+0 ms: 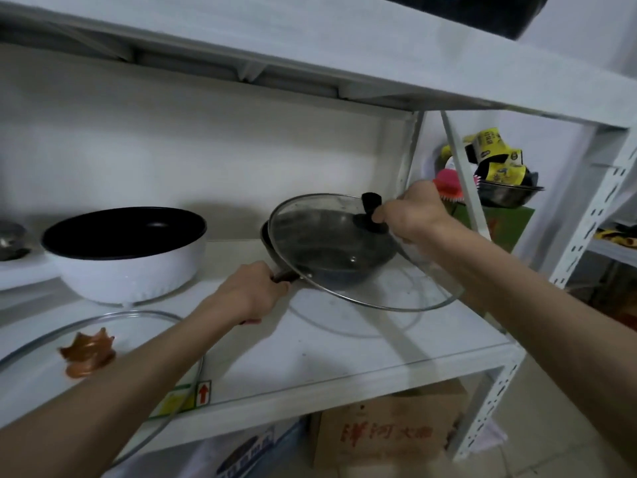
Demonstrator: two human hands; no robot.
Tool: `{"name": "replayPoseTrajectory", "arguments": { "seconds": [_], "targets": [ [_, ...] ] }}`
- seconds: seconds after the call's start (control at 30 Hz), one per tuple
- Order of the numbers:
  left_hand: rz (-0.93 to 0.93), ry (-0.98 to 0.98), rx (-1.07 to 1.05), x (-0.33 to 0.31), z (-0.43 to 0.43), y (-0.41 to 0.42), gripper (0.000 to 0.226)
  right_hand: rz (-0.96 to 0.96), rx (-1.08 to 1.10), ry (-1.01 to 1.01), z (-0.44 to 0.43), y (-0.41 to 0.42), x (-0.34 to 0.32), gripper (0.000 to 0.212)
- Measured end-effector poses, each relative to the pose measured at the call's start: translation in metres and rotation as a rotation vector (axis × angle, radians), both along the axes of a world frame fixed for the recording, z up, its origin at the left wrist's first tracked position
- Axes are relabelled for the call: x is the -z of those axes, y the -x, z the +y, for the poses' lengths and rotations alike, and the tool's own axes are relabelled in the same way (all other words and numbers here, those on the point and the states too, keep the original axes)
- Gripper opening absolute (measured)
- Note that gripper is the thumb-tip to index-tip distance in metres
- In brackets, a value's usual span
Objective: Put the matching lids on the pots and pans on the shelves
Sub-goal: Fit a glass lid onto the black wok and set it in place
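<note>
A dark frying pan [374, 260] stands on the white shelf [344, 353], right of centre. My left hand [253, 293] grips its dark handle at the near left. My right hand [412, 210] holds a glass lid [310, 250] by its black knob [371, 201]; the lid is tilted over the pan, its near edge hanging past the pan's rim. A white pot with a black inside [125, 253] stands lidless at the left. Another glass lid with a copper-coloured knob [88, 351] lies flat at the near left of the shelf, partly under my left arm.
An upper shelf [310, 56] hangs close above. A slanted white brace [462, 174] crosses behind my right hand. Further right is a metal bowl of yellow packets [506, 191]. Cardboard boxes [386, 432] sit below the shelf. A metal object [12, 239] shows at the far left.
</note>
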State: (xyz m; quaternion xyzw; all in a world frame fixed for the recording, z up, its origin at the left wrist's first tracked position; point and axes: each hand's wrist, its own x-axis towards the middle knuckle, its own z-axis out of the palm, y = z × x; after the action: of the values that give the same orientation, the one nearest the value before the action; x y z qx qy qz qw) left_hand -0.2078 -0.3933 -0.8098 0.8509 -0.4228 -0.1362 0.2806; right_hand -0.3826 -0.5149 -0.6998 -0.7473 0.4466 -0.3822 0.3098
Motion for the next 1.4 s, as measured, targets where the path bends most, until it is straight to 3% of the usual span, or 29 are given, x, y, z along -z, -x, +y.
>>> {"name": "replayPoseTrajectory", "arguments": {
  "seconds": [0.07, 0.17, 0.33, 0.5, 0.97, 1.2, 1.4],
  "targets": [
    [0.005, -0.018, -0.010, 0.000, 0.003, 0.004, 0.036, -0.029, 0.001, 0.000, -0.017, -0.022, 0.003, 0.023],
    [0.012, -0.030, -0.029, 0.000, 0.005, 0.010, 0.036, -0.031, -0.049, -0.042, -0.042, -0.053, 0.009, 0.040],
    [-0.047, -0.024, -0.072, 0.013, 0.007, 0.030, 0.035, 0.165, 0.043, 0.052, -0.050, -0.082, 0.015, 0.032],
    [-0.093, -0.036, -0.112, 0.016, 0.005, 0.043, 0.030, 0.323, -0.034, 0.081, -0.062, -0.103, 0.027, 0.037],
    [-0.249, -0.033, -0.141, 0.014, 0.001, 0.042, 0.035, 0.380, -0.027, 0.118, -0.096, -0.127, 0.045, 0.027],
    [-0.244, -0.042, -0.163, 0.011, 0.000, 0.041, 0.038, 0.480, -0.036, 0.179, -0.098, -0.130, 0.042, 0.011],
    [-0.160, -0.057, -0.155, 0.006, -0.003, 0.038, 0.031, 0.555, -0.019, 0.190, -0.099, -0.128, 0.040, 0.016]
  ]
}}
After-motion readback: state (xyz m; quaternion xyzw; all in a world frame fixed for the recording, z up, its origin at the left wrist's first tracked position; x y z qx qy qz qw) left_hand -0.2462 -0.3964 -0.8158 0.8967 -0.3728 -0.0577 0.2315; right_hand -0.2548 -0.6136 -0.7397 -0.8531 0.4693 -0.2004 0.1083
